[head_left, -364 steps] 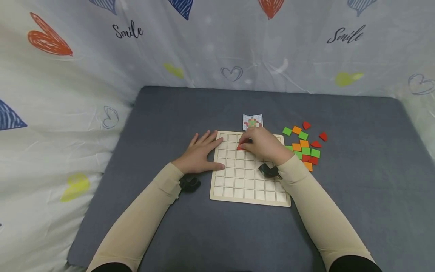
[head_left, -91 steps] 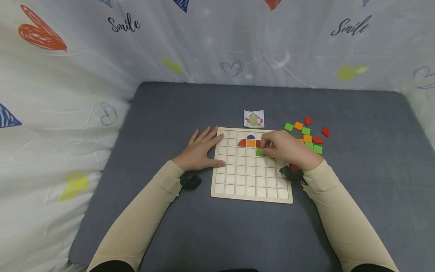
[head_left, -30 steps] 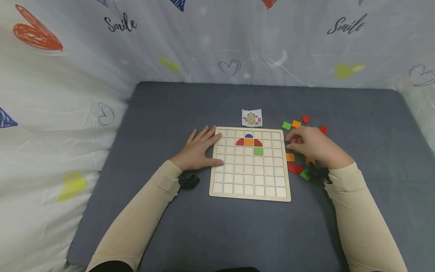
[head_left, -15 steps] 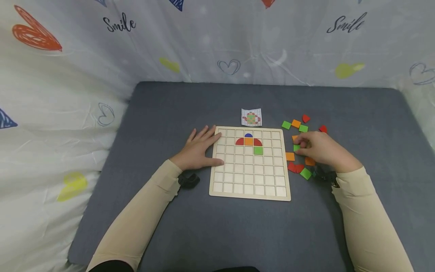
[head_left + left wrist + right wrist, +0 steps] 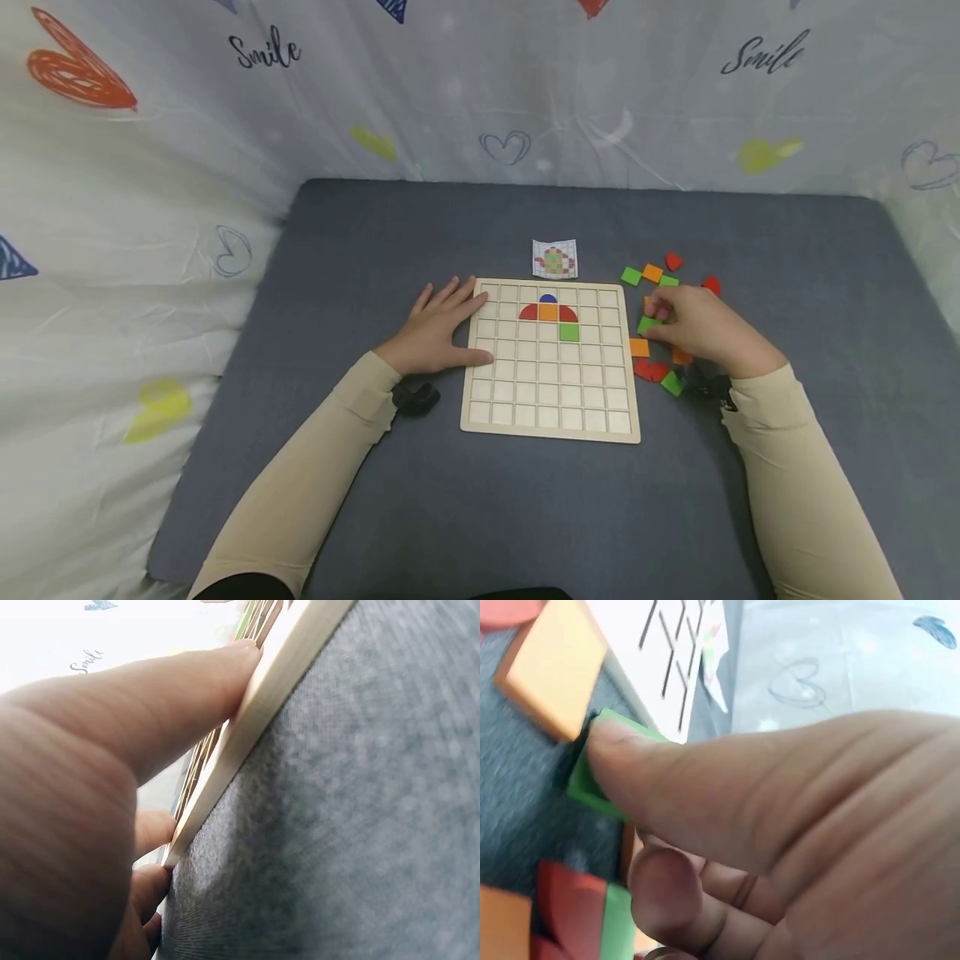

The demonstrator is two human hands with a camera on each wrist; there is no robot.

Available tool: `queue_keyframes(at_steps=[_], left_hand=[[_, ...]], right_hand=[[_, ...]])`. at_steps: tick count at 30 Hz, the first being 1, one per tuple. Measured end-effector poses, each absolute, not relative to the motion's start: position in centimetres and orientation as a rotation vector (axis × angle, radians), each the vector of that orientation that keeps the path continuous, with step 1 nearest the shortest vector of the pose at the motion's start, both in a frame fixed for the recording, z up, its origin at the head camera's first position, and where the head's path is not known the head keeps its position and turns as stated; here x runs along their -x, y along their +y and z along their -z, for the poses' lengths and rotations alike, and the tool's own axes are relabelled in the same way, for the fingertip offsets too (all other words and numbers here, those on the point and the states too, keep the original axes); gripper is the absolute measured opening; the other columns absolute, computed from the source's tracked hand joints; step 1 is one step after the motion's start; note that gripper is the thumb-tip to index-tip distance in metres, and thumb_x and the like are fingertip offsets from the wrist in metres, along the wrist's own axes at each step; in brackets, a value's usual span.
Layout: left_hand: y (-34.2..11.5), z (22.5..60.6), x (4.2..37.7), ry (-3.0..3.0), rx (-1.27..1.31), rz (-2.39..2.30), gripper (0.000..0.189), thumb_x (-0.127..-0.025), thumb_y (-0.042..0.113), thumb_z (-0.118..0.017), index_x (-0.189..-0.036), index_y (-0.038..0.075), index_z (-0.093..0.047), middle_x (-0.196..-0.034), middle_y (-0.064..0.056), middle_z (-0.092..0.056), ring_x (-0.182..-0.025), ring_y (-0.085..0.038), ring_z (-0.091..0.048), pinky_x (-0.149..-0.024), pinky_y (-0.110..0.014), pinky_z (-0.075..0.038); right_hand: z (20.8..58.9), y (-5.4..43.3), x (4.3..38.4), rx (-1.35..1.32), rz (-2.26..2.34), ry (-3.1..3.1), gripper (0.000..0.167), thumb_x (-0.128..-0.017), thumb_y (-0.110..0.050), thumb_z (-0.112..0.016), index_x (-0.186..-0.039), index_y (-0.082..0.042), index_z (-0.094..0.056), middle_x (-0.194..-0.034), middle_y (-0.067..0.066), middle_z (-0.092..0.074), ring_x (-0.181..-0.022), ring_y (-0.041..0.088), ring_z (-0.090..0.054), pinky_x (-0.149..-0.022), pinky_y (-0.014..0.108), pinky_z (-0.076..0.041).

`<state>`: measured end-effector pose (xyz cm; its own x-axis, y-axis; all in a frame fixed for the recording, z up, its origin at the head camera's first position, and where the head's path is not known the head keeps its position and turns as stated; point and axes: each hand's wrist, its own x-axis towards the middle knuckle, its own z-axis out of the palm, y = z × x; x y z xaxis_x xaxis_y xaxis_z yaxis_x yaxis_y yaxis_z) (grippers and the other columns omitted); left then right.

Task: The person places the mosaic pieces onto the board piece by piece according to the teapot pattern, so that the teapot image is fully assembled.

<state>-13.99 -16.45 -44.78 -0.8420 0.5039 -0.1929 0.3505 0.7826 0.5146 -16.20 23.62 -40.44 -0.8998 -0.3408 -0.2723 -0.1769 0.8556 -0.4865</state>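
A wooden grid board [image 5: 551, 433] lies on the grey table. My left hand [image 5: 435, 333] rests spread on its left edge; in the left wrist view the thumb [image 5: 187, 690] presses the rim. Set in the board's upper cells are a blue half-round tile [image 5: 548, 298], an orange square tile [image 5: 548, 312] between two red rounded tiles [image 5: 529, 312], and a green square tile [image 5: 569, 332]. Right of the board, my right hand [image 5: 708, 329] pinches another green square tile [image 5: 592, 784] by the thumb; the fingers behind it are partly hidden.
Loose green, orange and red tiles [image 5: 651, 372] are scattered around my right hand. A small pattern card [image 5: 555, 271] lies behind the board. The grey table [image 5: 375, 500] reaches a patterned curtain [image 5: 450, 100] at the back and left.
Earlier, the right hand placed red, blue and orange tiles, then a green one, on the board. It then moved right to the loose tiles and now shifts slightly left with a green tile.
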Motion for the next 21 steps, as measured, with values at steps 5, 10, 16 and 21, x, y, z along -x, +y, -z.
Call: queue_keyframes(at_steps=[5, 10, 16, 21], left_hand=[[-16.5, 44.8, 14.0, 2.655, -0.655, -0.669, 0.104, -0.091, 0.066, -0.072, -0.170, 0.022, -0.021, -0.178, -0.001, -0.002, -0.164, -0.023, 0.006, -0.129, -0.051, 0.015], [-16.4, 44.8, 14.0, 2.662, -0.649, -0.659, 0.105, -0.091, 0.067, -0.072, -0.170, 0.022, -0.021, -0.178, -0.001, -0.002, -0.164, -0.023, 0.006, -0.129, -0.051, 0.015], [-16.4, 44.7, 14.1, 2.667, -0.653, -0.660, 0.104, -0.091, 0.067, -0.072, -0.170, 0.021, -0.022, -0.178, -0.001, -0.002, -0.164, -0.023, 0.006, -0.129, -0.052, 0.015], [-16.4, 44.8, 14.1, 2.668, -0.647, -0.656, 0.104, -0.091, 0.067, -0.072, -0.170, 0.021, -0.023, -0.178, -0.001, -0.003, -0.164, -0.024, 0.005, -0.129, -0.052, 0.015]], right_hand=[[40.1, 22.9, 16.2, 0.436, 0.691, 2.696, 0.012, -0.096, -0.009, -0.077, -0.101, -0.003, -0.069, -0.083, 0.008, -0.063, -0.068, 0.021, -0.055, -0.058, 0.034, -0.048], [39.5, 22.3, 16.2, 0.475, 0.718, 2.719, 0.009, -0.098, -0.010, -0.075, -0.101, -0.005, -0.069, -0.081, 0.007, -0.062, -0.064, 0.021, -0.052, -0.057, 0.033, -0.044], [39.0, 21.1, 16.1, 0.501, 0.717, 2.720, 0.010, -0.098, -0.009, -0.074, -0.105, -0.003, -0.069, -0.086, 0.008, -0.063, -0.068, 0.022, -0.054, -0.063, 0.036, -0.046], [39.0, 19.6, 16.4, 0.559, 0.676, 2.716, 0.014, -0.100, -0.007, -0.070, -0.112, -0.001, -0.074, -0.086, 0.009, -0.062, -0.074, 0.023, -0.053, -0.065, 0.036, -0.046]])
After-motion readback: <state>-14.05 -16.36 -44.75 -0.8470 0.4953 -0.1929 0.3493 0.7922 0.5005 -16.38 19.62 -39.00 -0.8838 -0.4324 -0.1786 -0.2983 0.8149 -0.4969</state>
